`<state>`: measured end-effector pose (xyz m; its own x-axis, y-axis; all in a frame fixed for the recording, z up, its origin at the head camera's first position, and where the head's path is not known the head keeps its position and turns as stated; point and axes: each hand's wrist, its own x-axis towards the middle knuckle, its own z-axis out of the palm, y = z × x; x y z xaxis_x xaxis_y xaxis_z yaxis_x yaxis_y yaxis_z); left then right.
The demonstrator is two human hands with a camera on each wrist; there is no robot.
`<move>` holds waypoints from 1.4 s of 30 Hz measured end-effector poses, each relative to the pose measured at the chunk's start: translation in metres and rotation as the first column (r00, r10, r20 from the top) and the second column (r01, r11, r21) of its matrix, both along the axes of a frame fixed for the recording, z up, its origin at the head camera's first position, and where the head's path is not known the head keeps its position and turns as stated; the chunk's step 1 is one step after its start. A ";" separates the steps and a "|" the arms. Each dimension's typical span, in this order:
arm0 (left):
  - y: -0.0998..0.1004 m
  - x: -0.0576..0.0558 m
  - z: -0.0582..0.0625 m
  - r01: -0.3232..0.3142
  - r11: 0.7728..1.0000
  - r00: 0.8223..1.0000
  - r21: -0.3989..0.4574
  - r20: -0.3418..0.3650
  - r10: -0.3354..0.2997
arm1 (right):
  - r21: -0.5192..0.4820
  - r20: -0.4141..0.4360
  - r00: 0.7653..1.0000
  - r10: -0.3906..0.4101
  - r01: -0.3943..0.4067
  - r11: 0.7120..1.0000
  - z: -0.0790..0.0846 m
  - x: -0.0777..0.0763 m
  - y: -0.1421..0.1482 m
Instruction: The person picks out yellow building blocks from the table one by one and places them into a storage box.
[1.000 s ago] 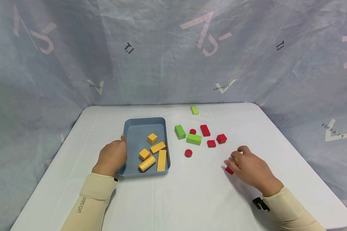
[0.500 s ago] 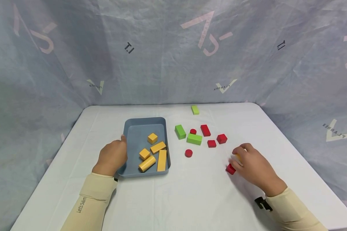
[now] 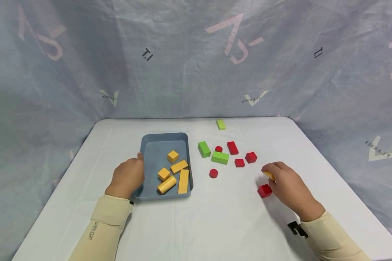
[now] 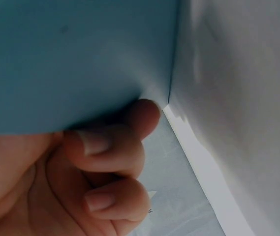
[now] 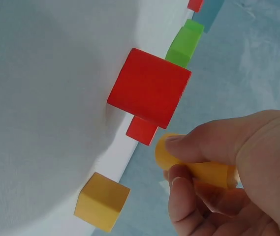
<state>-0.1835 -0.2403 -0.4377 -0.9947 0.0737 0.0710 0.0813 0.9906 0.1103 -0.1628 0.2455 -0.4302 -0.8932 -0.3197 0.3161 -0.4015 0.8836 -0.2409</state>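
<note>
My left hand (image 3: 128,177) grips the left wall of the blue-grey tray (image 3: 151,198); in the left wrist view its fingers (image 4: 117,152) curl under the tray edge. Inside the tray lie several yellow blocks, among them a cylinder (image 3: 167,185) and a long flat block (image 3: 183,181). My right hand (image 3: 289,188) pinches a yellow cylinder (image 5: 211,172) between thumb and fingers, just above the table. Right beside it sits a red cube (image 3: 265,191). A yellow cube (image 5: 102,201) stands close by in the right wrist view; the hand hides it in the head view.
Between tray and right hand lie green blocks (image 3: 220,157), another red cube (image 3: 251,157), a red disc (image 3: 213,173) and other small red pieces. A light green block (image 3: 220,125) lies near the far edge of the white table (image 3: 215,224). Grey cloth (image 3: 183,65) hangs behind.
My right hand has drawn slightly right and away from me, its fingers closing in on the yellow cylinder. More of the nearby red cube shows. The left hand and tray stay still.
</note>
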 end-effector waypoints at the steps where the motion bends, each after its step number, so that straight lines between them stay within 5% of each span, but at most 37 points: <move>1: 0.000 0.000 0.000 0.001 1.000 1.000 0.000 -0.003 -0.001 | -0.002 0.010 1.000 -0.002 0.002 1.000 0.000 0.000 0.000; 42: -0.001 0.001 -0.002 0.018 1.000 0.999 -0.008 -0.041 -0.018 | 0.031 -0.065 0.994 0.085 -0.083 0.996 0.015 -0.011 -0.049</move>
